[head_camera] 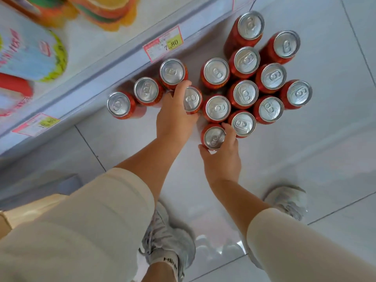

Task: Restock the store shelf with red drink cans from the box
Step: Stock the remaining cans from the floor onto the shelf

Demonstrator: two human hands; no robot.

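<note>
The red drink cans (245, 94) stand upright in a tight group on the floor (305, 159), just beside the shelf edge (114, 64). The left hand (175, 117) curls its fingers around the middle can (192, 99). The right hand (221, 157) grips the nearest can (213, 137). Full cans are probably heavy, stiff and smooth, so the side wall below the rim seems the best hold.

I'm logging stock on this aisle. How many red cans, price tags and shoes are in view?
red cans: 15
price tags: 2
shoes: 2
Total: 19
</note>
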